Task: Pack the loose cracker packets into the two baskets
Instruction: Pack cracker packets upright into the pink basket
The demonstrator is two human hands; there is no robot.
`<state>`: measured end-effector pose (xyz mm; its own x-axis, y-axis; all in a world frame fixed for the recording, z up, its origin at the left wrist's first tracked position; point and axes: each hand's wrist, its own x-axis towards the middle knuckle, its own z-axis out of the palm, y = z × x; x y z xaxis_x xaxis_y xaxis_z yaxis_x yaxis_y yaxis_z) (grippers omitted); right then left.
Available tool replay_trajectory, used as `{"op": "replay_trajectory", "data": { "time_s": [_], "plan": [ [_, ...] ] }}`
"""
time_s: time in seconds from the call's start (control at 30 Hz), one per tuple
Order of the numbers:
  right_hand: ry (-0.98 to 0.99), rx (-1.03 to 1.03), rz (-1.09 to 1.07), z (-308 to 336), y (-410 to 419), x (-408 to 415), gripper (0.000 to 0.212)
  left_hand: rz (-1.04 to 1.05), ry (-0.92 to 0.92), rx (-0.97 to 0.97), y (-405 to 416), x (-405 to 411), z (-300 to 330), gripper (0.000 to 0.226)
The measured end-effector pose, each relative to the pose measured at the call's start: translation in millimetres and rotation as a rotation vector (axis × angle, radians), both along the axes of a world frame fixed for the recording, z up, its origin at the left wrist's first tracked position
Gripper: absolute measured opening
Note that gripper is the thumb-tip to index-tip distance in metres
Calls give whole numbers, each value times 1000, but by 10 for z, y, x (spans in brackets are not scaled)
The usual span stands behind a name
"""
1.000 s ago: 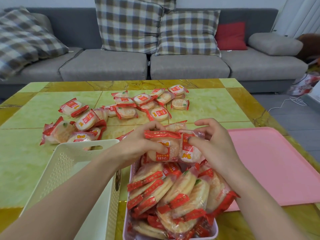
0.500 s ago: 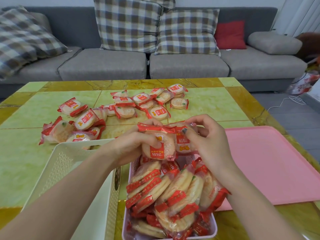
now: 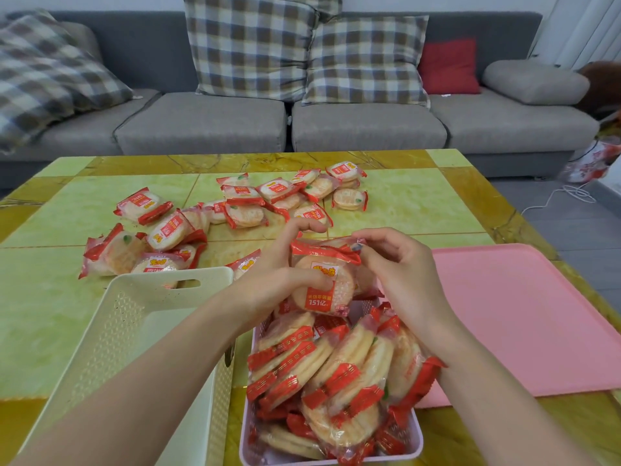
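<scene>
My left hand (image 3: 279,280) grips a red-and-clear cracker packet (image 3: 324,284), thumb across its front, above the far end of the pink basket (image 3: 418,442). My right hand (image 3: 400,274) pinches the packet's crimped top edge, with another packet partly hidden behind it. The pink basket is packed with several packets standing on edge (image 3: 336,375). The cream basket (image 3: 134,317) to its left looks empty. Several loose packets (image 3: 242,206) lie scattered across the far half of the table, with another cluster (image 3: 141,243) at the left.
A pink tray (image 3: 510,317) lies flat to the right of the pink basket. The yellow-green marble table (image 3: 43,297) ends at a grey sofa (image 3: 366,126) with checked cushions. A white cable (image 3: 564,196) lies on the floor at the right.
Both hands have lifted the held packets a little and turned the front one upright, so its label now faces me. The view has shifted slightly.
</scene>
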<state>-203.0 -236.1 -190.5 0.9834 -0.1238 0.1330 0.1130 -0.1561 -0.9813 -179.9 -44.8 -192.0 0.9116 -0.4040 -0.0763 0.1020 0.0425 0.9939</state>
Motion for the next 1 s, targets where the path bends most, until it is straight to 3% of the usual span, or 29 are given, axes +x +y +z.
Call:
{"op": "replay_trajectory", "data": {
  "time_s": [0.13,0.3,0.57,0.73,0.9,1.0],
  "plan": [
    [53,3,10,-17,-25,8,32,79,35,-10,1,21,-22,62],
    [121,-184,23,-4,-20,27,37,116,72,22,-9,29,-55,59],
    [178,-171,22,16,-16,13,24,82,44,349,-100,-48,-5,50],
    [258,-79,147,82,-65,4,43,70,-81,456,-157,-50,-29,53],
    [263,-301,288,83,-107,16,83,9,-254,614,-112,-78,-115,56],
    [244,-479,308,117,-120,60,91,-23,-269,662,-81,-97,-128,65]
  ]
}}
